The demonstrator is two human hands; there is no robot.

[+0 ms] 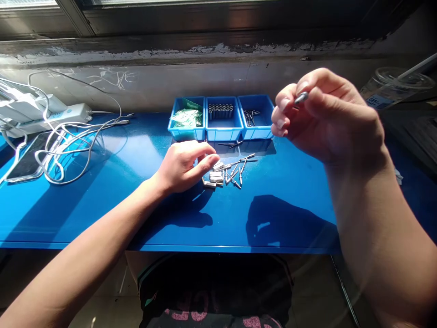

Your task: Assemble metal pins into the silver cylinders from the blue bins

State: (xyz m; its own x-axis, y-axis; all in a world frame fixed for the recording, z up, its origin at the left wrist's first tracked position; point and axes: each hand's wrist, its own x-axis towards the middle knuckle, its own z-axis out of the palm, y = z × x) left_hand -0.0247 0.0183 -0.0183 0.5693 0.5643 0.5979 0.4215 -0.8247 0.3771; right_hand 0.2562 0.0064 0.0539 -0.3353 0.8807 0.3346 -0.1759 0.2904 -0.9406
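Note:
My right hand (327, 114) is raised above the table at the right, its thumb and forefinger pinching a small pointed silver metal piece (302, 97). Most of that piece is hidden by the fingers. Low over the table's middle, my left hand (186, 166) has its thumb and forefinger apart, with nothing visible between them. Just beside its fingertips lie short silver metal blocks (215, 176). To their right, several slim metal pins (235, 172) with thin shafts are scattered loosely. Two dark pins (231, 144) lie farther back, in front of the bins.
Three blue bins stand side by side: the left bin (186, 133) holds green-white packets, the middle bin (223, 134) upright metal tubes, the right bin (257, 132) dark pins. White cables (89, 141), a phone (27, 159) and a power strip (64, 116) occupy the left. A plastic cup (385, 86) stands behind my right hand.

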